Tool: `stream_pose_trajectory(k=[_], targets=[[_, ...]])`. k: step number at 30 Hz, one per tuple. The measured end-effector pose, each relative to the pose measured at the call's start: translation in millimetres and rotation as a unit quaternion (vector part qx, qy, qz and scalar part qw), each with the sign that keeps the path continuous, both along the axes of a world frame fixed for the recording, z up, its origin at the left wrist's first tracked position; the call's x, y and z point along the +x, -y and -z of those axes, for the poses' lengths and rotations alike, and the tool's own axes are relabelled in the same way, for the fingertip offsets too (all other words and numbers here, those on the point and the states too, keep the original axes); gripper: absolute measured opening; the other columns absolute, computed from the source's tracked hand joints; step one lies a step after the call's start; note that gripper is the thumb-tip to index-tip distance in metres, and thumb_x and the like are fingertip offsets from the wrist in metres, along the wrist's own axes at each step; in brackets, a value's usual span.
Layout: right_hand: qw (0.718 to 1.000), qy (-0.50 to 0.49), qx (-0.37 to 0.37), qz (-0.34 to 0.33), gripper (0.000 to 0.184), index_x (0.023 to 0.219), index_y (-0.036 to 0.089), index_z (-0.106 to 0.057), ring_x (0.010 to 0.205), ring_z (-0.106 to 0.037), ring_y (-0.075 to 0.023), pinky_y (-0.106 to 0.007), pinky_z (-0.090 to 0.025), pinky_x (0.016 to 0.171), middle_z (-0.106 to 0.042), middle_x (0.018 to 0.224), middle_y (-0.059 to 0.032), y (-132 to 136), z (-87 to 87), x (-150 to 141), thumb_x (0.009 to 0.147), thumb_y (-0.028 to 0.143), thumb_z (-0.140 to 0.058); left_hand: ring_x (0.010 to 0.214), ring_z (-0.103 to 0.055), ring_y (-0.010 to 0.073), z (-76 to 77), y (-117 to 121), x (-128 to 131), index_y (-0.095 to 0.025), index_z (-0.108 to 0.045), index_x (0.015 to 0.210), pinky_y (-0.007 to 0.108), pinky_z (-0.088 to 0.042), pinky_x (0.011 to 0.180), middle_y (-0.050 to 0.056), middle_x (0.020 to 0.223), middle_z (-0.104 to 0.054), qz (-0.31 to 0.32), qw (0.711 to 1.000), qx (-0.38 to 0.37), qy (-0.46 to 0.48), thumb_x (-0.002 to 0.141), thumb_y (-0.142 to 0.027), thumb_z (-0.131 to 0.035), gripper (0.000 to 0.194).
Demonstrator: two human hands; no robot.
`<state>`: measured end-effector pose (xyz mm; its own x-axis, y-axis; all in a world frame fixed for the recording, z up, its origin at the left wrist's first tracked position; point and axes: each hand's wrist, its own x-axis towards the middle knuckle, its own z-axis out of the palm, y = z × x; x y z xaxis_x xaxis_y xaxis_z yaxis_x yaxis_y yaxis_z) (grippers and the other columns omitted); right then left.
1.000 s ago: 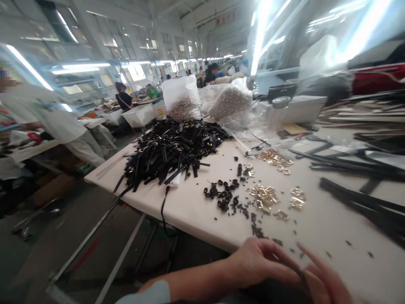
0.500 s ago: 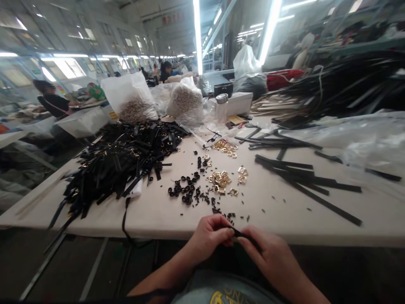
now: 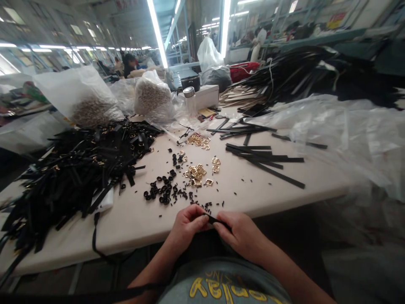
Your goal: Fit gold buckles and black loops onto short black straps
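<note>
My left hand (image 3: 186, 226) and my right hand (image 3: 242, 232) are together at the near edge of the table (image 3: 139, 215), both pinching a short black strap (image 3: 212, 219) between their fingertips. Just beyond them lie small black bits, a scatter of black rings (image 3: 160, 192) and a little heap of gold buckles (image 3: 196, 173). A second heap of gold buckles (image 3: 198, 140) lies farther back.
A big pile of black straps with buckles (image 3: 79, 164) covers the table's left side. Loose long black strips (image 3: 262, 158) lie to the right, with clear plastic sheeting (image 3: 344, 131) beyond. Bags of small parts (image 3: 152, 99), a white box (image 3: 205, 96) and a jar (image 3: 189, 95) stand at the back.
The view has swung to the right, so the strap pile now sits at the left. My hands have come together and stay pinched on the short black strap at the table edge.
</note>
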<state>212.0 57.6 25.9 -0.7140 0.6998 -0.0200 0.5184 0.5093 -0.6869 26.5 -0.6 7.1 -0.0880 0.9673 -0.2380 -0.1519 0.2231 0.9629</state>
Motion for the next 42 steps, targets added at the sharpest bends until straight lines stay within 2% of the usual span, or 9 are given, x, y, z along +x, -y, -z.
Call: stream_pose_trajectory(k=[6,9,14,18,24,30,34,39,42], targets=[[0.992,-0.008,-0.118,-0.051,0.020,0.071,0.018,-0.060,0.051,-0.051,-0.0104,-0.021,-0.031,0.049,-0.061,0.060,0.0033,-5.3,-13.1,9.1,0.088,0.017,-0.049,0.059,-0.059,0.0141,0.4,-0.6,6.9,-0.015,-0.065,0.072,0.023,-0.045,0.060,0.003,0.060,-0.066,0.015,1.000,-0.018,0.009,0.071,-0.041,-0.079,0.029],[0.996,0.000,-0.080,-0.049,0.018,0.072,0.018,-0.063,0.053,-0.051,-0.0110,-0.022,-0.031,0.051,-0.062,0.061,0.0028,-6.1,-13.1,10.4,0.087,0.018,-0.053,0.059,-0.059,0.0132,0.5,-2.1,8.5,-0.015,-0.065,0.073,0.022,-0.045,0.061,0.003,0.060,-0.066,0.013,1.000,-0.017,0.011,0.072,-0.039,-0.078,0.027],[1.000,0.017,0.011,0.020,0.009,0.082,0.019,-0.067,0.065,-0.058,-0.0145,-0.024,-0.036,0.060,-0.069,0.074,-0.0009,-5.1,-1.1,7.7,0.084,0.016,-0.059,0.055,-0.056,0.0117,2.6,-5.7,6.1,-0.015,-0.064,0.074,0.021,-0.044,0.058,0.002,0.059,-0.066,-0.027,0.999,-0.018,0.038,0.072,-0.038,-0.078,0.026],[0.999,-0.002,0.015,0.052,0.010,0.084,0.019,-0.068,0.070,-0.061,-0.0159,-0.025,-0.038,0.065,-0.070,0.076,-0.0020,-4.5,3.3,4.4,0.088,0.023,-0.060,0.055,-0.058,0.0122,3.6,-7.6,4.1,-0.015,-0.064,0.075,0.020,-0.044,0.055,0.002,0.058,-0.065,-0.036,0.997,-0.030,0.054,0.069,-0.039,-0.080,0.030],[0.994,-0.039,-0.037,0.094,0.012,0.085,0.019,-0.070,0.068,-0.060,-0.0142,-0.024,-0.037,0.062,-0.071,0.077,-0.0011,-4.1,1.3,0.9,0.089,0.028,-0.063,0.054,-0.058,0.0111,4.5,-8.1,3.0,-0.015,-0.064,0.076,0.020,-0.045,0.055,0.000,0.059,-0.065,-0.049,0.995,-0.043,0.070,0.065,-0.041,-0.082,0.034],[0.998,-0.022,-0.026,0.055,0.008,0.078,0.018,-0.068,0.062,-0.056,-0.0130,-0.023,-0.034,0.059,-0.067,0.069,0.0003,-4.0,-0.2,2.3,0.084,0.018,-0.063,0.054,-0.057,0.0100,8.6,-7.4,3.6,-0.015,-0.064,0.076,0.019,-0.045,0.056,0.000,0.059,-0.065,-0.045,0.997,-0.023,0.063,0.069,-0.039,-0.080,0.029],[0.996,-0.040,-0.079,0.006,0.012,0.077,0.018,-0.067,0.062,-0.059,-0.0116,-0.021,-0.037,0.060,-0.068,0.068,0.0018,-5.8,-6.1,5.9,0.084,0.011,-0.059,0.054,-0.058,0.0099,10.6,-4.9,4.4,-0.015,-0.064,0.076,0.019,-0.046,0.057,0.000,0.059,-0.065,-0.039,0.998,-0.016,0.055,0.071,-0.038,-0.079,0.028],[0.991,-0.001,-0.134,0.007,0.024,0.068,0.016,-0.062,0.052,-0.056,-0.0105,-0.020,-0.037,0.053,-0.064,0.058,0.0017,-7.1,-14.5,12.2,0.091,0.021,-0.055,0.053,-0.059,0.0094,8.2,-7.0,1.1,-0.015,-0.063,0.076,0.018,-0.047,0.055,-0.001,0.060,-0.065,-0.069,0.993,-0.027,0.091,0.066,-0.038,-0.083,0.032],[0.987,-0.011,-0.162,0.003,0.026,0.071,0.016,-0.063,0.051,-0.058,-0.0108,-0.020,-0.040,0.053,-0.064,0.058,0.0015,-6.9,-13.4,15.4,0.093,0.021,-0.051,0.053,-0.061,0.0096,5.0,-10.4,-2.7,-0.015,-0.063,0.075,0.018,-0.049,0.054,-0.001,0.062,-0.066,-0.066,0.989,-0.048,0.122,0.061,-0.039,-0.087,0.036]])
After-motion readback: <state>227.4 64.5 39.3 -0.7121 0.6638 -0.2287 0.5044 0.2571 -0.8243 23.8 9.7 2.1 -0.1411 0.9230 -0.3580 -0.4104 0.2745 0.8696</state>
